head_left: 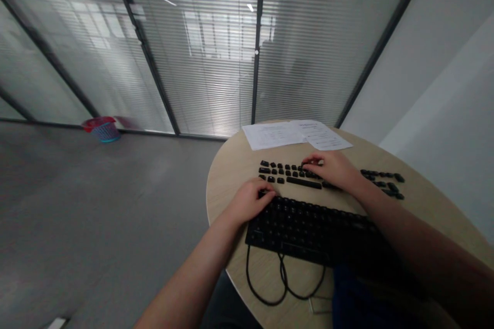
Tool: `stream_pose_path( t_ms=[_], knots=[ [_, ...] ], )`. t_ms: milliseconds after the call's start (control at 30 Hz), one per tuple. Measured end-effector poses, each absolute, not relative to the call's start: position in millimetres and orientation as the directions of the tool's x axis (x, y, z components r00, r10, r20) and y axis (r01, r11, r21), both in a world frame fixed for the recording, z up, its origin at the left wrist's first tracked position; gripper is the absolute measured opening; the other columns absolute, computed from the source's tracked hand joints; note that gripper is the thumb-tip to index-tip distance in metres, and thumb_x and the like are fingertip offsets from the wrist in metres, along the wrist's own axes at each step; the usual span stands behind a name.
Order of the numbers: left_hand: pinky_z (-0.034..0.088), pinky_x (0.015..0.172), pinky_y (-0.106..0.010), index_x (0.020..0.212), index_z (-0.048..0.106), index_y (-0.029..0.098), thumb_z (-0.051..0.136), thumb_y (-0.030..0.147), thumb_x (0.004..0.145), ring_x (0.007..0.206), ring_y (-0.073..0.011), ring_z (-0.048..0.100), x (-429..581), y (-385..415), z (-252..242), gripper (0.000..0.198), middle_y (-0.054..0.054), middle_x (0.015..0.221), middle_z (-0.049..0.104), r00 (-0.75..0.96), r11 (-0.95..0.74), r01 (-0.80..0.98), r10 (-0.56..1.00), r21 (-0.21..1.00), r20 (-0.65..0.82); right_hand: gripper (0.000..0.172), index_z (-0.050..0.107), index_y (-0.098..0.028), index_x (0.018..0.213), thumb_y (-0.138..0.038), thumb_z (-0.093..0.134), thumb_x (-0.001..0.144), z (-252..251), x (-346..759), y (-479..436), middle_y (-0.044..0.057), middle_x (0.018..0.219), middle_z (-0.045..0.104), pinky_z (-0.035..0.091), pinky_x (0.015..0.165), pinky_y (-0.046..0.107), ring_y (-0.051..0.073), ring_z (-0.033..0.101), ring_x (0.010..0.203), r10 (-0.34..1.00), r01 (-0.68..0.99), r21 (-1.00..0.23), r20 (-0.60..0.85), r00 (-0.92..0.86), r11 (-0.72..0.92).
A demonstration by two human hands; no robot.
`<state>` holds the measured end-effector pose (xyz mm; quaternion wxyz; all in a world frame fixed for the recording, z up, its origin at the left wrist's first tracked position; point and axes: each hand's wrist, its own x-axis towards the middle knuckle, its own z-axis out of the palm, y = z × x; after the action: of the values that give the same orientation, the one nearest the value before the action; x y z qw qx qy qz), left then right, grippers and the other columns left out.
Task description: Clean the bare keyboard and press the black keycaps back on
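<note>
A black keyboard (304, 231) with many key positions stripped of their caps lies near me on the round wooden table (227, 164). My left hand (252, 200) rests at its upper left corner, fingers curled and thumb against the keyboard's edge. Beyond it, loose black keycaps are laid out in rows, with a long spacebar keycap (304, 183) in the front row. Over the right part of these rows is my right hand (332, 168). Its thumb and fingertips close around a small keycap (303, 167), partly hidden by the fingers.
More keycaps (386, 185) lie to the right, partly behind my right forearm. Printed sheets (297, 134) lie at the table's far edge. The keyboard's black cable (285, 282) loops at the near edge. A red and blue basket (104, 128) stands on the floor by the glass partition.
</note>
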<state>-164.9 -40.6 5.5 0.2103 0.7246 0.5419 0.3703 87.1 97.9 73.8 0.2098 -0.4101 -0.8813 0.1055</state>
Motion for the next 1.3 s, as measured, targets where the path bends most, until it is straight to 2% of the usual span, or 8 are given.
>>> stream_pose_path(
  t_ms=[100,233,467,700,1000,1133,1300],
  knots=[
    [0.051,0.088,-0.038,0.091,0.073,0.022,0.058,0.03,0.093,0.092,-0.021,0.067,-164,-38,6,0.017,-0.005,0.094,0.073,0.12,-0.306,0.623,0.947,0.719,0.299,0.013,0.082,-0.026,0.094,-0.031,0.073,0.087,74,107,51,0.002,0.09,0.08,0.054,0.076,0.032,0.02,0.073,0.08,0.729,0.603,-0.414,0.314,-0.608,0.682],
    [0.05,0.089,-0.039,0.091,0.073,0.021,0.058,0.03,0.093,0.093,-0.0217,0.067,-162,-36,7,0.017,-0.005,0.094,0.073,0.111,-0.291,0.625,0.951,0.724,0.288,0.007,0.082,-0.026,0.09,-0.028,0.076,0.087,52,113,11,0.001,0.09,0.08,0.054,0.081,0.033,0.019,0.073,0.084,0.665,0.523,-0.429,0.319,-0.675,0.736],
    [0.051,0.091,-0.038,0.091,0.073,0.021,0.06,0.031,0.091,0.093,-0.0207,0.067,-160,-35,7,0.016,-0.004,0.096,0.074,0.123,-0.29,0.642,0.953,0.71,0.278,0.005,0.08,-0.024,0.091,-0.024,0.076,0.088,24,104,-3,0.002,0.09,0.08,0.052,0.081,0.033,0.019,0.072,0.086,0.564,0.434,-0.388,0.339,-0.753,0.813],
    [0.051,0.091,-0.038,0.093,0.073,0.022,0.052,0.04,0.095,0.093,-0.0225,0.068,-159,-36,9,0.027,-0.005,0.097,0.076,0.086,-0.24,0.658,0.966,0.714,0.245,0.005,0.079,-0.023,0.092,-0.023,0.075,0.09,12,99,-3,0.003,0.094,0.08,0.05,0.085,0.036,0.02,0.07,0.088,0.434,0.319,-0.311,0.439,-0.787,0.895],
    [0.051,0.09,-0.04,0.091,0.073,0.022,0.047,0.046,0.097,0.093,-0.0238,0.068,-161,-34,8,0.036,-0.006,0.096,0.076,0.072,-0.211,0.669,0.973,0.713,0.22,0.005,0.079,-0.02,0.093,-0.023,0.076,0.09,12,99,-6,0.004,0.094,0.08,0.049,0.081,0.036,0.021,0.068,0.085,0.378,0.317,-0.206,0.462,-0.802,0.926],
    [0.052,0.091,-0.04,0.09,0.074,0.022,0.047,0.045,0.097,0.091,-0.0229,0.068,-161,-35,8,0.035,-0.006,0.094,0.076,0.073,-0.211,0.67,0.973,0.712,0.219,0.007,0.079,-0.019,0.095,-0.022,0.076,0.09,9,99,-7,0.004,0.095,0.08,0.05,0.08,0.036,0.021,0.069,0.086,0.372,0.309,-0.207,0.502,-0.781,0.928],
    [0.052,0.092,-0.04,0.092,0.074,0.022,0.049,0.043,0.096,0.093,-0.0231,0.068,-161,-35,9,0.033,-0.006,0.096,0.076,0.075,-0.211,0.674,0.973,0.708,0.219,0.006,0.079,-0.02,0.094,-0.022,0.074,0.091,8,100,-6,0.004,0.095,0.08,0.051,0.081,0.036,0.021,0.069,0.086,0.375,0.307,-0.216,0.485,-0.79,0.927]
  ],
)
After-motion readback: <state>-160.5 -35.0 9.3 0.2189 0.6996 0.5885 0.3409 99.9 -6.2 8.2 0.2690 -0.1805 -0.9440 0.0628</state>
